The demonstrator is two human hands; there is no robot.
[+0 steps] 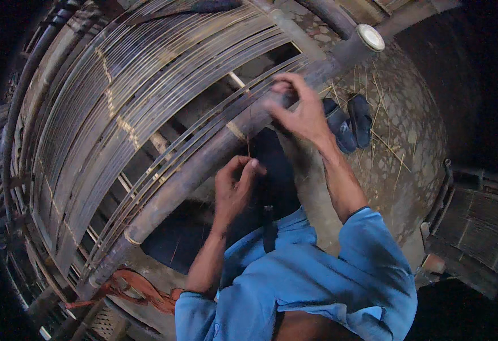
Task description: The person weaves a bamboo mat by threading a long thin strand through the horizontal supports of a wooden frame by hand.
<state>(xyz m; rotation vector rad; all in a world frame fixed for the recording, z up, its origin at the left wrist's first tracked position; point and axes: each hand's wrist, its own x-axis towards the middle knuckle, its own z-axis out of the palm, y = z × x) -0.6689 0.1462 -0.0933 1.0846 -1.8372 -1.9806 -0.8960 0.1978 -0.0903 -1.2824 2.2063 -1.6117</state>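
Thumb and forefinger of my left hand [233, 190] are pinched on a thin brown strand [249, 149]. The strand runs up to a long, thick round pole [189, 167], which crosses in front of me from lower left to upper right. A pale binding [236, 131] wraps the pole just above that hand. My right hand [300, 111] is farther up along the pole, thumb and fingers curved; motion smears its fingertips, and I cannot make out whether they hold anything. Beyond the pole, a frame of many thin, long slats [164, 68] is crossed by pale lashings [113, 102].
Dark sandals [350, 124] and scattered straw-like strips [399, 159] lie on the stone-patterned floor to the right. A white round cap [370, 37] is at the pole's upper end. Reddish-orange cloth [132, 287] hangs at lower left. A woven panel [467, 227] stands at far right.
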